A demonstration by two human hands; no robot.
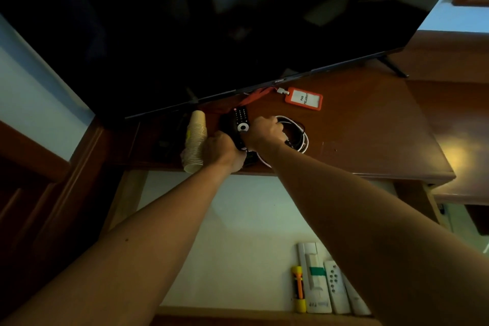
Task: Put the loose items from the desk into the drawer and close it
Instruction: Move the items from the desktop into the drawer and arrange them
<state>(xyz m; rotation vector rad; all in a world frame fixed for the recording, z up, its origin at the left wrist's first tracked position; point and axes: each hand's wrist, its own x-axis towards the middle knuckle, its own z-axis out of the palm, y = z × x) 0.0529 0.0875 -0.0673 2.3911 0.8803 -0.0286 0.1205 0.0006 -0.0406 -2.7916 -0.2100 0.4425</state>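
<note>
On the dark wooden desk [370, 124] lies a black remote control [240, 119], and my left hand [221, 149] is closed around its near end. My right hand [266, 132] grips a coil of white and black cable [297, 135] just right of the remote. A stack of paper cups [195, 137] lies on its side to the left of my left hand. An orange badge holder [303, 98] with a red lanyard [254, 96] rests farther back, near the television's lower edge. Below the desk edge the drawer [238, 219] stands open with a pale bottom.
A large black television [211, 21] leans over the back of the desk, its stand foot [394, 67] at the right. In the drawer's near right corner lie a yellow and orange flashlight [299, 288], white remotes [336, 286] and a white box [315, 278].
</note>
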